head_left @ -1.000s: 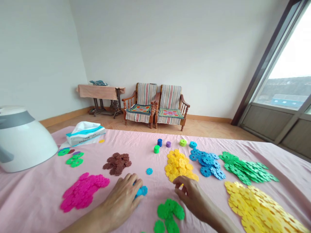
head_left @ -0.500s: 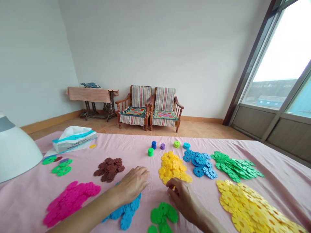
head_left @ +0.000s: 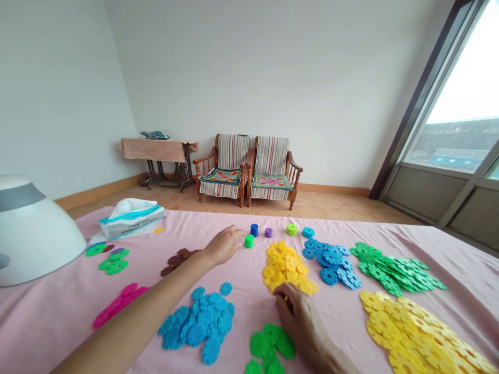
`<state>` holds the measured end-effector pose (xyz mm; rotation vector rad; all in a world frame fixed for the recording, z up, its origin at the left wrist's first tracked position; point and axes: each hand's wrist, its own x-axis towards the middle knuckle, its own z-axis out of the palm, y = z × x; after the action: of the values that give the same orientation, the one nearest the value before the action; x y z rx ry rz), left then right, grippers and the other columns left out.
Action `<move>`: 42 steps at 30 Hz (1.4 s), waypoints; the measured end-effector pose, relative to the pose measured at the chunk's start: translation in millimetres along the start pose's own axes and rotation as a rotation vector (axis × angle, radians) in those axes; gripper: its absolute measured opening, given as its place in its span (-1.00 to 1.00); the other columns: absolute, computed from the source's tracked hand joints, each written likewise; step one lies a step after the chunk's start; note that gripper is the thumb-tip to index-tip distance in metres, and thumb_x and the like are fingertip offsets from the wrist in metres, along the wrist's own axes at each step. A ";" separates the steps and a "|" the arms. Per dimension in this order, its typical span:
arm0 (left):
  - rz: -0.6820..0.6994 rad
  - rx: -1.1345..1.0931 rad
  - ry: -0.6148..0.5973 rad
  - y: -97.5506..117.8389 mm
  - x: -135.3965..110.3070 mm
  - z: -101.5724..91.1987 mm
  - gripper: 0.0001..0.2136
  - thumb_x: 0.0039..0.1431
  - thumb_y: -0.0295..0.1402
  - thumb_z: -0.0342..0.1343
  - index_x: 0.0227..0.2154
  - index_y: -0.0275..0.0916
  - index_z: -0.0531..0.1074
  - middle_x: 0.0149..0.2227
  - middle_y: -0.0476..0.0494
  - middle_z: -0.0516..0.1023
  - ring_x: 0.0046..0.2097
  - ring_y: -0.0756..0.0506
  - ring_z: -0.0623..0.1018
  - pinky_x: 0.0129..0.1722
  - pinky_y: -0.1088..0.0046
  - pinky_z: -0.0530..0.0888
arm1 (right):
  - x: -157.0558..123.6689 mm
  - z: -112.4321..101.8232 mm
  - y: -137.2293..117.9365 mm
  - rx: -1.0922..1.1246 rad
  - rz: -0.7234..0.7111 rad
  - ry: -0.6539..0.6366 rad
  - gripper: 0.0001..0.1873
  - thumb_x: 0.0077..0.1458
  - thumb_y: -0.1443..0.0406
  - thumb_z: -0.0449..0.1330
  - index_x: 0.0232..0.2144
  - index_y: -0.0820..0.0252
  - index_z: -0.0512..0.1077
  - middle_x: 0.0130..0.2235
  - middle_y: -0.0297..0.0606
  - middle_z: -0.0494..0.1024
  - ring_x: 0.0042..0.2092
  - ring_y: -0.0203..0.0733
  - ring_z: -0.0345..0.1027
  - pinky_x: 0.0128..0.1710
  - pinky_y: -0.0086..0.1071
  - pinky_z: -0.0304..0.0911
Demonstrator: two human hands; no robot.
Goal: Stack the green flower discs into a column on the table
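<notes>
My left hand (head_left: 224, 245) reaches out open across the pink sheet, its fingertips just beside a small green stack of discs (head_left: 249, 241). Three more short stacks (head_left: 254, 230) stand close by. My right hand (head_left: 300, 322) rests at the near edge of a yellow disc pile (head_left: 286, 267), its fingers curled on a yellow disc (head_left: 286, 298) that is mostly hidden. A sky-blue disc pile (head_left: 198, 322) lies under my left forearm, and a green pile (head_left: 268, 345) lies below my right hand.
Other disc piles lie on the pink sheet (head_left: 70, 306): blue, green, lemon-yellow (head_left: 413, 327), brown and magenta, the last two partly behind my arm. A tissue box (head_left: 131, 218) and a white dome-shaped appliance (head_left: 35, 234) stand at the left. Two wooden armchairs (head_left: 249, 169) stand beyond the sheet.
My left hand has moved forward from the sky-blue discs to the small stacks, leaving that pile in view. My right hand stays at the yellow pile's near edge.
</notes>
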<state>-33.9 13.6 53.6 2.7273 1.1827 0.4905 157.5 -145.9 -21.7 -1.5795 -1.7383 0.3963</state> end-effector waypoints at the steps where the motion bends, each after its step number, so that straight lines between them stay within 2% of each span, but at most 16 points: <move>1: -0.020 0.008 0.007 -2.2 7.9 2.6 -0.72 0.11 -0.41 0.05 -0.09 -0.13 0.41 -0.15 -0.10 0.46 -0.13 -0.10 0.45 -0.07 0.41 0.35 | -0.5 -0.2 -0.1 -0.004 -0.002 -0.004 -0.79 0.07 0.40 -0.05 -0.42 0.19 0.39 -0.43 -0.31 0.47 -0.38 -0.26 0.33 -0.39 -0.44 0.11; 8: -0.135 0.060 0.074 -2.0 36.3 31.7 -0.74 0.02 -0.18 0.15 -0.27 -0.21 0.47 -0.26 -0.14 0.46 -0.23 -0.13 0.47 -0.21 0.43 0.38 | -0.6 2.9 6.4 -0.012 -0.042 -0.021 -0.80 0.09 0.40 -0.05 -0.40 0.18 0.37 -0.40 -0.29 0.47 -0.35 -0.26 0.35 -0.35 -0.44 0.14; 13: -0.206 0.089 0.111 7.4 42.9 50.7 -0.74 0.03 -0.13 0.14 -0.28 -0.18 0.47 -0.25 -0.12 0.46 -0.13 -0.14 0.45 -0.13 0.44 0.36 | -0.2 2.4 4.6 -0.017 -0.026 -0.017 -0.81 0.08 0.41 -0.05 -0.40 0.19 0.36 -0.41 -0.31 0.45 -0.36 -0.27 0.33 -0.37 -0.46 0.11; 18: -0.289 0.125 0.110 14.0 44.8 57.9 -0.68 0.03 -0.04 0.09 -0.29 -0.17 0.45 -0.23 -0.14 0.41 -0.22 -0.14 0.49 -0.28 0.42 0.40 | 0.3 -1.1 -2.3 -0.028 -0.010 -0.023 -0.82 0.08 0.42 -0.04 -0.43 0.19 0.35 -0.42 -0.32 0.44 -0.37 -0.28 0.31 -0.39 -0.46 0.09; 27: -0.340 0.155 0.099 15.9 48.6 61.9 -0.73 0.09 -0.10 0.03 -0.31 -0.18 0.44 -0.22 -0.13 0.41 -0.24 -0.12 0.52 -0.29 0.45 0.39 | -0.2 -2.0 -1.1 -0.021 -0.007 -0.041 -0.81 0.10 0.42 -0.04 -0.40 0.18 0.36 -0.38 -0.32 0.44 -0.35 -0.28 0.32 -0.38 -0.46 0.08; 33: -0.328 0.158 0.096 15.0 47.8 60.9 -0.82 0.10 -0.25 0.01 -0.35 -0.21 0.43 -0.24 -0.15 0.43 -0.23 -0.13 0.52 -0.26 0.44 0.40 | -0.2 -2.2 -1.9 -0.019 -0.007 -0.048 -0.82 0.10 0.43 -0.03 -0.38 0.18 0.36 -0.38 -0.33 0.43 -0.34 -0.28 0.32 -0.37 -0.47 0.09; 42: -0.313 0.142 0.096 12.3 48.9 61.5 -0.87 0.08 -0.34 0.02 -0.37 -0.23 0.44 -0.28 -0.16 0.46 -0.22 -0.13 0.53 -0.24 0.45 0.40 | 0.0 -0.7 -0.6 -0.036 -0.012 -0.042 -0.82 0.11 0.42 -0.03 -0.38 0.18 0.36 -0.38 -0.32 0.43 -0.34 -0.28 0.33 -0.37 -0.46 0.10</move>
<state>27.0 41.4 10.7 2.5816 1.6921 0.5180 157.5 -146.1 -20.9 -1.5954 -1.7955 0.3971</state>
